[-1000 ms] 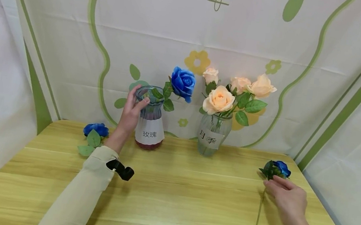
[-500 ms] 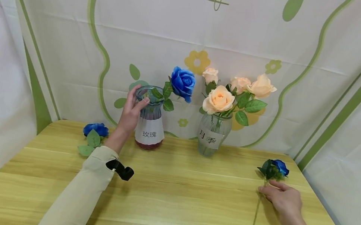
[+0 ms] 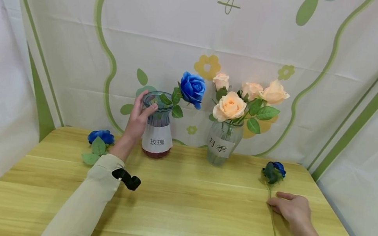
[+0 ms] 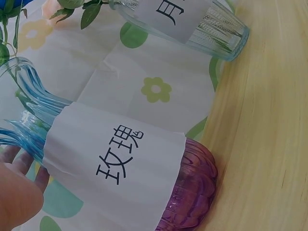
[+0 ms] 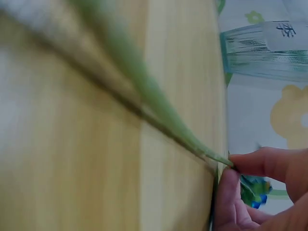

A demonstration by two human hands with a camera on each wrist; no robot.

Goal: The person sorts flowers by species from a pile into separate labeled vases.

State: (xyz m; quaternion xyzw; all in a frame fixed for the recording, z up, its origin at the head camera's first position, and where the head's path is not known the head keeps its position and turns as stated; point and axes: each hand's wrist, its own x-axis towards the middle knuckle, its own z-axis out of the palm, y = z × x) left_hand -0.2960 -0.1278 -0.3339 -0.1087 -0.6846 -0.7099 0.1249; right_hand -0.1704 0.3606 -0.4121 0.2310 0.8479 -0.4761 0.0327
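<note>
My left hand (image 3: 137, 120) grips the neck of a blue-to-purple glass vase (image 3: 158, 120), thumb at the rim. A white paper label (image 4: 118, 159) wraps the vase, which stands upright on the table. One blue rose (image 3: 192, 89) leans out of it to the right. At the right of the table, my right hand (image 3: 293, 210) pinches the green stem (image 5: 159, 106) of another blue rose (image 3: 273, 171) between thumb and fingers. That bloom points toward the back, and its stem runs toward the front edge. A third blue rose (image 3: 101, 137) lies at the left, partly hidden by my forearm.
To the right of the held vase stands a clear glass vase (image 3: 217, 159) with a label and several peach roses (image 3: 230, 106). A printed white cloth backdrop (image 3: 169, 48) rises behind the wooden table (image 3: 198, 213), with white cloth sides.
My right hand has slid lower along the rose stem and slightly left. The bloom has swung left, and the stem's lower end has swung right. The left hand stays on the vase.
</note>
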